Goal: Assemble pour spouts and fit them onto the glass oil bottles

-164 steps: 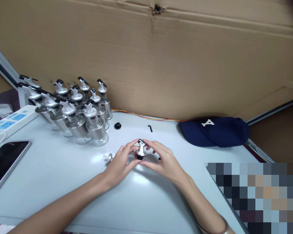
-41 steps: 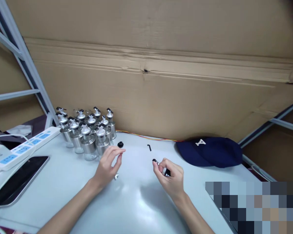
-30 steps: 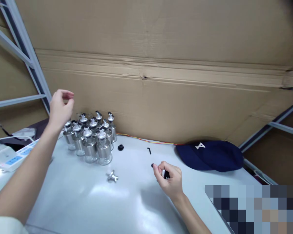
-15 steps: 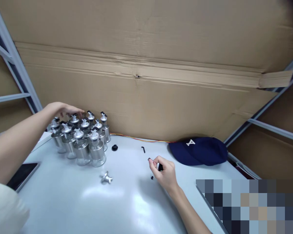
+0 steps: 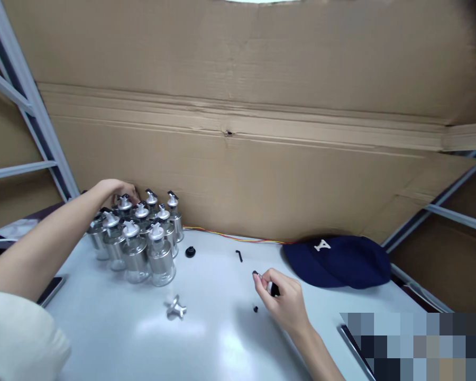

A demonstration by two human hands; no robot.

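My left hand reaches over the back left of a cluster of glass oil bottles with metal bands and silver pourer tops. Its fingers dip down among the rear bottles and are mostly hidden. My right hand is closed above the table, pinching a small black piece at the thumb and fingertip. Another black part shows inside the curled fingers. Near this hand lie a tiny black bit and a thin bent black piece. A loose silver pourer top and a round black stopper lie further left.
A navy cap lies at the back right. Red and yellow wires run along the cardboard wall. A dark flat device lies under my left forearm. A blurred-out rectangle covers the lower right.
My left hand has gone from stretched over the bottle tops to bent down behind them. My right hand keeps its pinch. The whole view has shifted slightly.
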